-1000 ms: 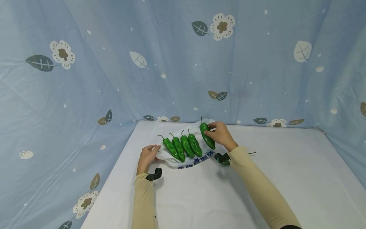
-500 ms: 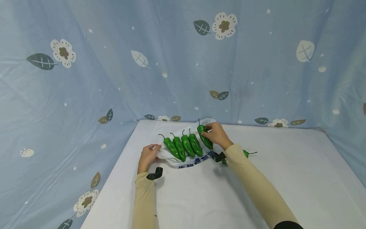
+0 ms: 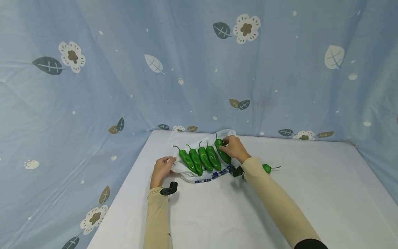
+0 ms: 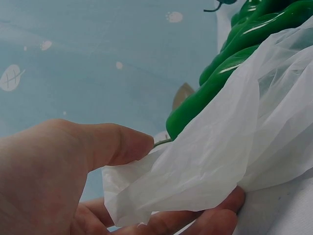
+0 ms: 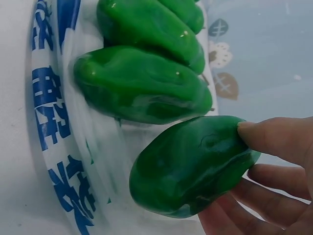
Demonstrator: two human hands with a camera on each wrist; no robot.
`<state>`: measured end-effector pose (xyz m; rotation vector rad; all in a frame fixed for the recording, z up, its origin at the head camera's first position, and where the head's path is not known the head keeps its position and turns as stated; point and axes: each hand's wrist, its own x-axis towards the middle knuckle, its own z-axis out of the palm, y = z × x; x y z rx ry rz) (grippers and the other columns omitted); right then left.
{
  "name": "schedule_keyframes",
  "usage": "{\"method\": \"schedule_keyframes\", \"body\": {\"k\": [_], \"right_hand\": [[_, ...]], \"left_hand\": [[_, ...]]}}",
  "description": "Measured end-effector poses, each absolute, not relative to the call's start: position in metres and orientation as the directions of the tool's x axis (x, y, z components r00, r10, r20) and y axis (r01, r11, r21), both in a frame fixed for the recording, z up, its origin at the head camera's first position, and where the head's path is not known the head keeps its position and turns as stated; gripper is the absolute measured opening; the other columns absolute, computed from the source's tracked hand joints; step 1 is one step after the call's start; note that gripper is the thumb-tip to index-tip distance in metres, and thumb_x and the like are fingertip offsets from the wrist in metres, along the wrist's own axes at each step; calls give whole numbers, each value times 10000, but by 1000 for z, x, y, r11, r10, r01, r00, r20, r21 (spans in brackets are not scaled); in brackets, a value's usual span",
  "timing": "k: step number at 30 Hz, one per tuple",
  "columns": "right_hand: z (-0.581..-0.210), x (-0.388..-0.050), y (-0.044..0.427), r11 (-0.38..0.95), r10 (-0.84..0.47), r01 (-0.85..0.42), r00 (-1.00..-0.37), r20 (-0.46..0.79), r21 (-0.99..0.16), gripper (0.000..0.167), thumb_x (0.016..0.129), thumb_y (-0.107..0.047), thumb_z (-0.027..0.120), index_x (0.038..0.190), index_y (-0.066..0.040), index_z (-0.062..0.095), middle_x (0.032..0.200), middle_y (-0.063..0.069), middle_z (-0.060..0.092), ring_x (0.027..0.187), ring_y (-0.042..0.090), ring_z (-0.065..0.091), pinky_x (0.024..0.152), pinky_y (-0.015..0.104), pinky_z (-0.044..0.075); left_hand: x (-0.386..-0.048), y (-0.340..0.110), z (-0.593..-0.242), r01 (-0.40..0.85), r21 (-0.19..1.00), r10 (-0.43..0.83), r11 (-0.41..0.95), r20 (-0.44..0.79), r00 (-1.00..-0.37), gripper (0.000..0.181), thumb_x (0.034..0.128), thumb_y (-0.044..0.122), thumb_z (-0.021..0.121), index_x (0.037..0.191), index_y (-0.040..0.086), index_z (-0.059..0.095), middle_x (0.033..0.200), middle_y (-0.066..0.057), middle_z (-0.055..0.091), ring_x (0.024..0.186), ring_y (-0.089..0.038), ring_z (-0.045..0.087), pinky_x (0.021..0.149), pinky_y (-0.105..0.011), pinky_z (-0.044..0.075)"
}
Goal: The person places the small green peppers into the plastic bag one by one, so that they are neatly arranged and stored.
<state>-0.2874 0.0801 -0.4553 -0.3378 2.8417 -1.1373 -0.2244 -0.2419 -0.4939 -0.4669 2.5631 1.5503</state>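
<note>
A white plastic bag with blue printing lies spread on the table, with several green peppers side by side on it. My left hand holds the bag's left edge; in the left wrist view the bag's film lies between thumb and fingers. With thumb and fingertips, my right hand grips another green pepper at the right end of the row. In the right wrist view that gripped pepper is over the bag, close beside its neighbour.
To the right of the bag, a green pepper shows partly from behind the right forearm. The white tabletop meets a blue patterned curtain at the back and left. Dark camera mounts jut from the wrists.
My right hand has brought its pepper a little left and down, closer to the row. More of the pepper behind the right forearm shows now. The left hand stays at the bag's edge.
</note>
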Motion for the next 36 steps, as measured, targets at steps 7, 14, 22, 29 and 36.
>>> {"method": "schedule_keyframes", "body": {"k": [7, 14, 22, 29, 36], "right_hand": [[-457, -287, 78, 709, -224, -160, -975, -4, -686, 457, 965, -145, 721, 1326, 119, 626, 1276, 289, 691, 1157, 402, 695, 961, 493, 585], [-461, -291, 77, 715, -218, -146, -976, -20, -684, 465, 959, -144, 721, 1324, 128, 623, 1279, 296, 685, 1165, 409, 687, 972, 496, 579], [-469, -294, 76, 718, -209, -119, -977, -49, -686, 471, 963, -142, 711, 1336, 129, 612, 1299, 293, 677, 1190, 408, 676, 993, 497, 571], [-470, -295, 75, 720, -215, -121, -975, -55, -683, 466, 968, -137, 701, 1340, 128, 608, 1301, 295, 674, 1190, 407, 676, 987, 491, 575], [-473, -294, 75, 708, -229, -135, -972, -45, -693, 462, 955, -121, 706, 1326, 138, 613, 1278, 301, 682, 1154, 401, 692, 938, 463, 599]], "left_hand": [[-224, -242, -496, -317, 851, -203, 419, -252, -946, 541, 1027, 397, 595, 1459, 73, 581, 1558, -271, 460, 630, -79, 647, 677, -208, 541], [-224, -241, -496, -311, 851, -210, 423, -242, -947, 541, 1019, 397, 597, 1444, 62, 595, 1544, -279, 472, 654, -84, 642, 671, -212, 553], [-224, -240, -496, -318, 852, -218, 416, -246, -944, 546, 1017, 400, 602, 1454, 72, 587, 1566, -283, 447, 646, -81, 642, 672, -209, 550], [-224, -241, -496, -312, 854, -215, 417, -241, -946, 545, 1018, 399, 599, 1451, 68, 590, 1558, -274, 461, 654, -81, 642, 681, -215, 555], [-224, -240, -496, -313, 848, -220, 428, -238, -946, 536, 1017, 392, 599, 1441, 64, 600, 1552, -289, 460, 646, -84, 647, 683, -218, 558]]}}
